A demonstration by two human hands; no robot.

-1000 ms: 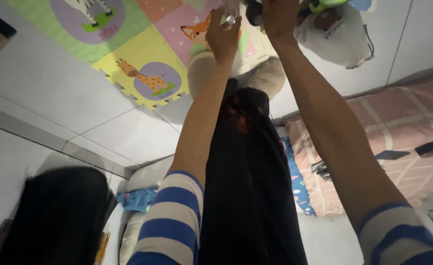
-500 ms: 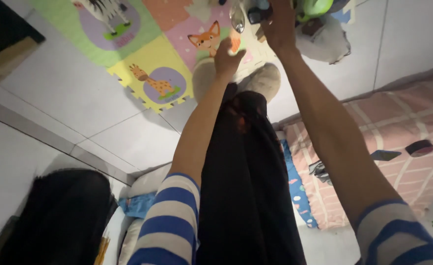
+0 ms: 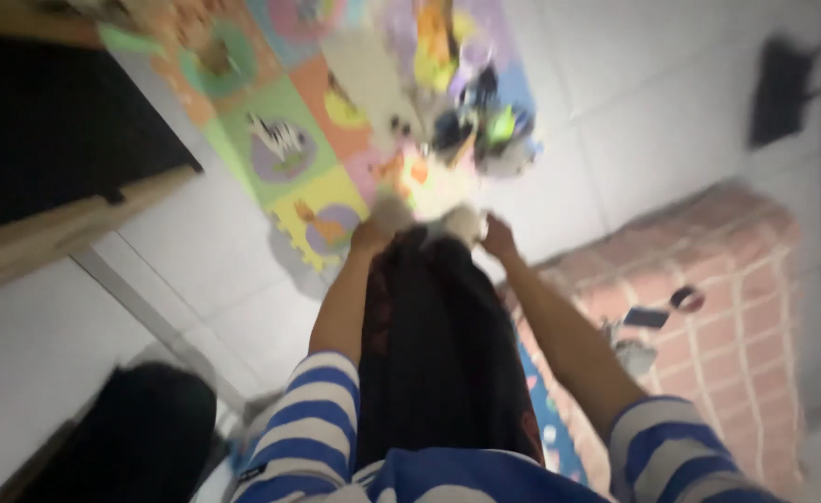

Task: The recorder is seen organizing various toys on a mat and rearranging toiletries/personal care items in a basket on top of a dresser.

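Here our left hand (image 3: 370,235) and right hand (image 3: 498,235) reach the feet (image 3: 457,222) beside the mat (image 3: 284,140); grips blurred, we cannot tell. Leaning further might topple us.

the whole view is smeared by motion blur. beside the black trousers (image 3: 429,363), the left hand (image 3: 370,235) and right hand (image 3: 498,237) are soft shapes; their fingers cannot be told apart, nor whether they grip anything. just beyond the trousers, a heap of coloured things (image 3: 480,130) on the foam play mat (image 3: 280,140) is too blurred to identify. right of the trousers, two small dark objects (image 3: 662,309) on the checked pink mattress (image 3: 736,307) stay unclear. the striped sleeves (image 3: 303,438) are cut off by the bottom edge.
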